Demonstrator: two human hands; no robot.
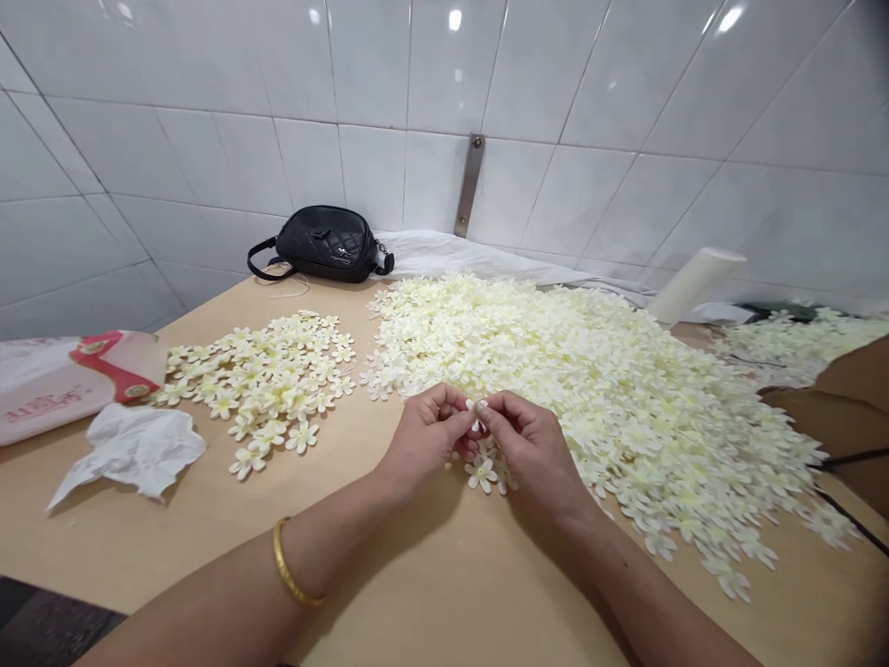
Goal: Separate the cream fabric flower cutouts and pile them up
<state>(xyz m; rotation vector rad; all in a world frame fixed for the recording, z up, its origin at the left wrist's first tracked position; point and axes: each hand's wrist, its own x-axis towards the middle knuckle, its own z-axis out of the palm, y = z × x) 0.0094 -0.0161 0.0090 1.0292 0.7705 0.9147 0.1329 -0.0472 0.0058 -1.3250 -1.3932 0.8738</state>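
My left hand (431, 431) and my right hand (532, 445) meet over the table, both pinching one small white artificial flower (476, 412) between thumbs and forefingers. Parts of its petals are covered by my fingertips. Just below my hands lie a few loose white flowers (482, 473) with pale yellow centres. Behind and to the right spreads a large heap of cream-white artificial flowers (590, 371), close to my right hand. A smaller pile of similar flowers (278, 371) lies to the left, apart from my left hand.
A black quilted bag (326, 243) stands at the back by the tiled wall (389, 74). On the left are a crumpled tissue (139, 449) and a white-and-red bag (48, 389). A white roll (694, 283) leans behind the heap; something brown (844, 408) is at right.
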